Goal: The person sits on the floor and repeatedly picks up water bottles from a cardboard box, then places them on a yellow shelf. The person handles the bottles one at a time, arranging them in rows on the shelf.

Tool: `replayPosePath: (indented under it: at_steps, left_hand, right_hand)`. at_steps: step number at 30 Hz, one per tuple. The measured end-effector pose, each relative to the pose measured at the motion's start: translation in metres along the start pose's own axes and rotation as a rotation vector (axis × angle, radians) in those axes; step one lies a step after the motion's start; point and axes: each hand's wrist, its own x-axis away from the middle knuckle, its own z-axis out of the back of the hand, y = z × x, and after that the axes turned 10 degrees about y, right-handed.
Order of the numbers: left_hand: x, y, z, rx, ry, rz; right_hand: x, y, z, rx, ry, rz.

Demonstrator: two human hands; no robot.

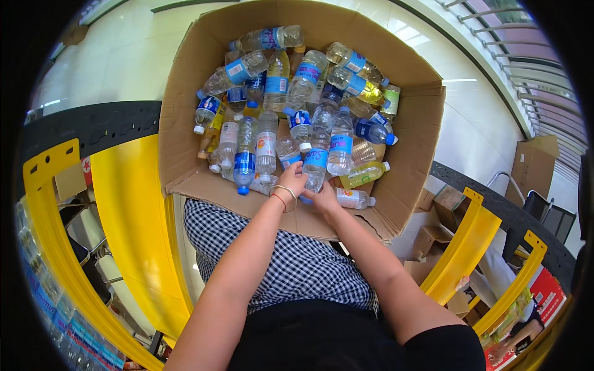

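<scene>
A clear plastic bottle (316, 159) with a blue label stands out near the front of a large cardboard box (422, 133). My right hand (322, 199) is closed about the bottle's lower end. Against its left side are the bent fingers of my left hand (291, 184), closed on it too; part of their grip is hidden. Many more bottles are heaped in the box. Beside my hands lie a bottle with a blue cap (245, 162), a pink-labelled bottle (266, 146), a yellow-green bottle (365, 175) and a bottle on its side (354, 198).
Yellow metal uprights with black beams flank me, one yellow panel (139, 222) at left and a post (464, 247) at right. Packed bottles (68, 321) fill the lower left. Cardboard cartons (533, 170) and a metal railing (526, 68) are on the right.
</scene>
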Motion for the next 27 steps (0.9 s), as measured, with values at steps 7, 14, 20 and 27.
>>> replayPosePath:
  at_steps: [7, 14, 20, 27]
  left_hand:
    - [-0.028, -0.011, -0.008, 0.004, -0.039, 0.056]
    - [-0.025, 0.016, 0.004, 0.224, -0.133, 0.295]
    - [-0.007, 0.048, 0.043, 0.276, -0.222, 0.198]
    - [0.08, 0.064, 0.116, 0.593, 0.055, -0.018]
  right_hand:
    - [0.018, -0.024, 0.048, -0.081, -0.329, -0.138]
    - [0.067, -0.062, 0.096, 0.061, -0.47, -0.118]
    - [0.094, -0.115, 0.114, 0.569, -0.382, 0.366]
    - [0.106, -0.173, 0.119, 0.416, -0.258, 0.692]
